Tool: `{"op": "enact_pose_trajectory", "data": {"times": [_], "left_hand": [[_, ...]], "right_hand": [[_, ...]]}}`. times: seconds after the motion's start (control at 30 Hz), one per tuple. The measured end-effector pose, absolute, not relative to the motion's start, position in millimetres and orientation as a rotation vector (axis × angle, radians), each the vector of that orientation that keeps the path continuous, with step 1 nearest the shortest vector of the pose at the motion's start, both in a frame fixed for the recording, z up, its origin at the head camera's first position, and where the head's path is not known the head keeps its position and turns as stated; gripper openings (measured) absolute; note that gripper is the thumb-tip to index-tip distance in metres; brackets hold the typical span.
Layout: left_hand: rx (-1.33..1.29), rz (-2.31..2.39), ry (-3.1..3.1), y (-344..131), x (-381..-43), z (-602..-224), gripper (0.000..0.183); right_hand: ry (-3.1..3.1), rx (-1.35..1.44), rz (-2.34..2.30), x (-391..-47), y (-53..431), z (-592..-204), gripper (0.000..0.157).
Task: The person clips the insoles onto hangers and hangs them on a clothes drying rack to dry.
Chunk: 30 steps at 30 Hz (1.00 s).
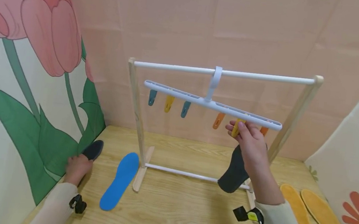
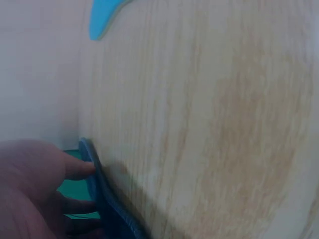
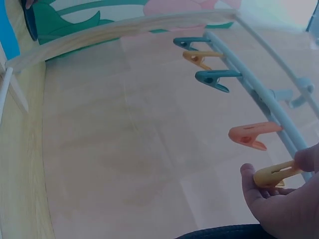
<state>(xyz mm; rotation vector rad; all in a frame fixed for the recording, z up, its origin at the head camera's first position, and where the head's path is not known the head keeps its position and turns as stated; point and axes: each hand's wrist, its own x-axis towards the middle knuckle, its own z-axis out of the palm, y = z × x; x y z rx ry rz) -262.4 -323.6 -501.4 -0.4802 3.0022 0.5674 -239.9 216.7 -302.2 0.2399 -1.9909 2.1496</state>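
My right hand (image 1: 253, 144) pinches a yellow clip (image 1: 238, 128) on the tilted white hanger (image 1: 181, 94); thumb and fingertips sit on either side of it in the right wrist view. Just below that hand a black insole (image 1: 234, 172) hangs off the table, its upper end hidden, so what holds it cannot be made out. At the far left, my left hand (image 1: 78, 169) grips another black insole (image 1: 93, 149) near the table's edge. The left wrist view has the thumb on one face of this dark insole (image 2: 107, 199) and fingers behind it.
The hanger hooks over the top bar (image 1: 174, 67) of a wooden stand (image 1: 140, 177). More clips, teal (image 1: 185, 109), yellow and orange (image 1: 218, 120), hang along it. A blue insole (image 1: 120, 181) lies left of the stand; two yellow insoles (image 1: 330, 221) lie at the right.
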Motion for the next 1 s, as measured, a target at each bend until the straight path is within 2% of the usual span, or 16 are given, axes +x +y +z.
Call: {"op": "enact_pose_trajectory", "data": {"times": [0.47,1.0], "left_hand": [[-0.538,0.58,3.043,-319.8,-259.6,-501.0,0.05],[-0.608,0.797,2.99,-324.2,-263.7,-496.4,0.058]], "right_hand": [[-1.905,0.31,2.246,-244.7,217.7,-303.3,0.056],[-1.655,0.22,2.239,-248.6,205.7,-302.8,0.034]]}}
